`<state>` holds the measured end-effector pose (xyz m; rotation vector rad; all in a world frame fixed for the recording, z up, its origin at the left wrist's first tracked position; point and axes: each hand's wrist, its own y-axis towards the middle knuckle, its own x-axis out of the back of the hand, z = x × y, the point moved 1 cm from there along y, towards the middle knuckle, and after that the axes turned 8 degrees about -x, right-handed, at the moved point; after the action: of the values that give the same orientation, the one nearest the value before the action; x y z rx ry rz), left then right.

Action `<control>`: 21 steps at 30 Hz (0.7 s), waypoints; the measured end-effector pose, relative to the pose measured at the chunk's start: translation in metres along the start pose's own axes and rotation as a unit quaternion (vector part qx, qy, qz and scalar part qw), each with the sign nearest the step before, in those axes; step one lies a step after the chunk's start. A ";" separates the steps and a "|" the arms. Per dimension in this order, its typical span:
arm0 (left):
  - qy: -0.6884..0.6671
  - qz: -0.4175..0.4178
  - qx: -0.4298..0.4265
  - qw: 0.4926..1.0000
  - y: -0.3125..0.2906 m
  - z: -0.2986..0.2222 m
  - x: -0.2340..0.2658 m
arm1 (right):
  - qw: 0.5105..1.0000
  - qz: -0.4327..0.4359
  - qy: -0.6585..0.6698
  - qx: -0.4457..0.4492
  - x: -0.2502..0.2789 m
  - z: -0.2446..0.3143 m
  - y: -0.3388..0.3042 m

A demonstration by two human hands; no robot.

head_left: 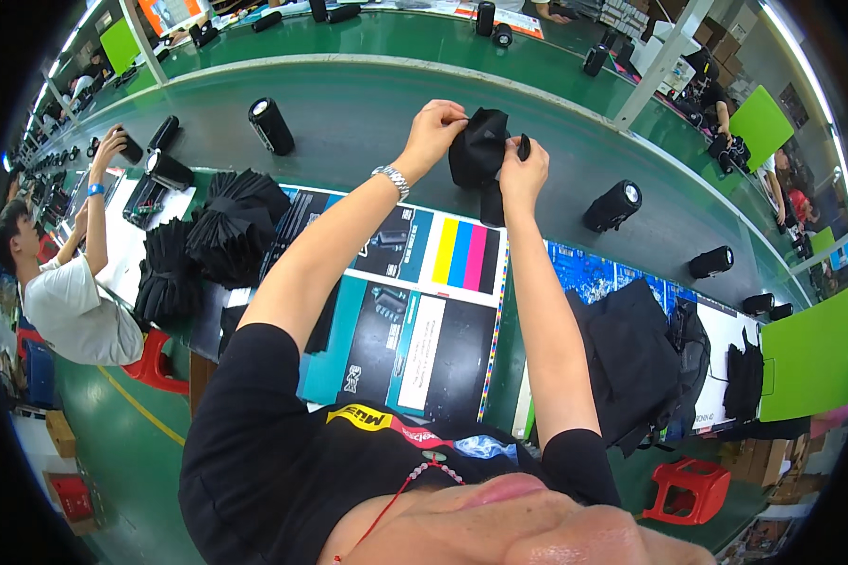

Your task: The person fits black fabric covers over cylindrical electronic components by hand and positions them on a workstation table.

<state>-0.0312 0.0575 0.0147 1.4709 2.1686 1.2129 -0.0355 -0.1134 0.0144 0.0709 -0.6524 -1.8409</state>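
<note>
Out over the dark conveyor belt, both my arms reach forward to a black cloth pouch (477, 155). My left hand (433, 134), with a metal watch on its wrist, pinches the pouch's upper left edge. On the other side, my right hand (525, 177) has its fingers closed at the pouch's right edge, and a small dark piece sticks up by its fingertips. Whether anything is inside the pouch I cannot tell. A black cylindrical speaker (271, 126) stands on the belt to the left, and another speaker (614, 205) lies to the right.
Printed sheets (424, 348) cover the table before me. Bundled black pouches (237, 226) are heaped on the left, and black cloth (631, 353) is piled on the right. A co-worker (80, 292) at left raises a speaker. Red stools (688, 492) stand beside the table.
</note>
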 end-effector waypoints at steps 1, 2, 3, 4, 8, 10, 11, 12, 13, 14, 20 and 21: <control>-0.014 -0.033 0.002 0.999 0.009 0.008 -0.010 | 0.998 -0.052 -0.019 0.011 -0.010 -0.004 0.010; -0.012 -0.041 -0.003 0.999 0.012 0.023 -0.016 | 0.994 -0.098 -0.034 0.024 -0.021 -0.006 0.017; -0.011 -0.047 0.057 0.997 0.012 0.043 -0.017 | 0.996 -0.072 -0.058 -0.003 -0.032 -0.005 0.020; -0.012 -0.054 0.119 0.991 0.009 0.060 -0.016 | 0.997 -0.062 -0.052 0.006 -0.040 -0.002 0.020; -0.254 0.046 0.315 0.913 0.010 0.030 -0.060 | 0.977 -0.061 0.003 -0.204 -0.034 -0.072 0.061; -0.278 0.055 0.358 0.890 0.000 0.035 -0.045 | 0.930 0.066 0.189 -0.310 -0.033 -0.054 0.053; -0.292 0.068 0.366 0.881 -0.001 0.029 -0.041 | 0.913 0.092 0.231 -0.325 -0.026 -0.053 0.052; -0.287 0.062 0.371 0.881 -0.005 0.023 -0.035 | 0.892 0.117 0.273 -0.341 -0.022 -0.051 0.050; -0.295 0.062 0.374 0.877 -0.007 0.015 -0.032 | 0.892 0.126 0.263 -0.345 -0.017 -0.047 0.048; -0.300 0.058 0.379 0.874 -0.013 0.014 -0.026 | 0.889 0.135 0.264 -0.349 -0.014 -0.041 0.044; -0.246 0.084 0.493 0.830 -0.041 0.007 -0.025 | 0.945 0.183 -0.046 -0.267 -0.014 -0.074 0.046; -0.235 0.119 0.494 0.829 -0.040 0.015 -0.025 | 0.960 0.164 -0.138 -0.179 -0.014 -0.087 0.054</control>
<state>-0.0365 0.0379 -0.0299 2.1230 2.3314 -0.4027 0.0469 -0.1479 -0.0379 -0.5136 -0.4772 -1.6286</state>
